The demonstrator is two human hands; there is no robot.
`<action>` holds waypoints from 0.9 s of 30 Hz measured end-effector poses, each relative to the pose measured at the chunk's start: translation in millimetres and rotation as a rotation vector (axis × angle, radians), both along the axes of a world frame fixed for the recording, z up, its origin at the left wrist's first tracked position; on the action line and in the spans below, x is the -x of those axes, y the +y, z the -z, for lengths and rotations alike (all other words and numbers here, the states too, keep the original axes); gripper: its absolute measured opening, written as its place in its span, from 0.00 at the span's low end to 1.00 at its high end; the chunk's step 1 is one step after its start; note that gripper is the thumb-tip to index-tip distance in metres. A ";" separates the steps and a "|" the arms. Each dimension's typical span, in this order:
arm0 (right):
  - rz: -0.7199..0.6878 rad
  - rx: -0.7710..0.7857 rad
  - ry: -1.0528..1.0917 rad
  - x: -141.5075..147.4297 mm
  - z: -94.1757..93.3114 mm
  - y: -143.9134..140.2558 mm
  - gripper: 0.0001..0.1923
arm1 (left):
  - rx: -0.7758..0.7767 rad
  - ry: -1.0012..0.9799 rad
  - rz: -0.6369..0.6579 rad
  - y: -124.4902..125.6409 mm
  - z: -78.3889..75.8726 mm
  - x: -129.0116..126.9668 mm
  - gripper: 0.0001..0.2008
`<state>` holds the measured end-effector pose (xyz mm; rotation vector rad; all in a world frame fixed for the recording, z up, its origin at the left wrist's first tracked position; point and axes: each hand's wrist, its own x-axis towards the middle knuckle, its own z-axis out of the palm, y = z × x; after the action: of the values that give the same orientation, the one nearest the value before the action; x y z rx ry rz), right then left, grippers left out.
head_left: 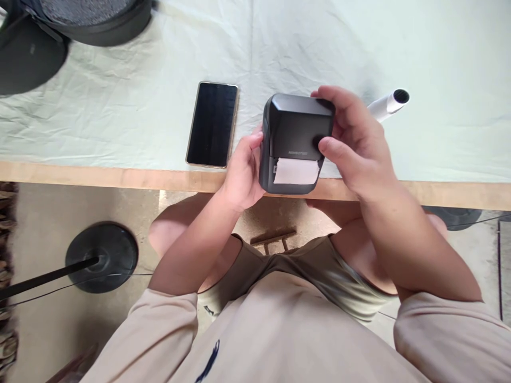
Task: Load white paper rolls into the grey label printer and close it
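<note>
A black handheld label printer (300, 130) is held over the table's front edge, with a piece of white label paper (296, 171) showing at its lower end. My left hand (244, 173) grips its left side, the thumb resting along the casing and the other fingers hidden behind it. From the right, my right hand (357, 141) holds the printer too, its thumb on the front face and a finger at the top right corner. Left of the printer, a smartphone (212, 124) with a dark screen lies on the tablecloth.
Behind my right hand lies a white roll (385, 106) with a dark hollow end. A round black object (107, 26) with a grey textured top sits at the far left. The table has a pale cloth (279, 48) and a wooden front edge (99, 174). A black stand base (101, 258) is on the floor.
</note>
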<state>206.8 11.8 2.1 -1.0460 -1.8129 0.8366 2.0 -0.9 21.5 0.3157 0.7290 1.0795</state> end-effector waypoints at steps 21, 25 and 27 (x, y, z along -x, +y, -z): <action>0.240 -0.325 -0.078 4.0 -22.6 -6.0 0.29 | 0.061 0.047 -0.028 5.2 0.9 -1.4 0.19; 0.334 -0.312 0.088 17.1 -37.0 -2.4 0.17 | 0.074 0.071 -0.041 4.4 1.6 -1.2 0.19; 0.337 -0.315 0.176 20.5 -39.9 1.9 0.17 | 0.090 0.083 -0.035 4.2 2.3 -0.4 0.19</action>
<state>186.4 13.6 42.0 -0.9998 -1.5052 0.4092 2.4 3.4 19.2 0.2726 0.8578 1.0681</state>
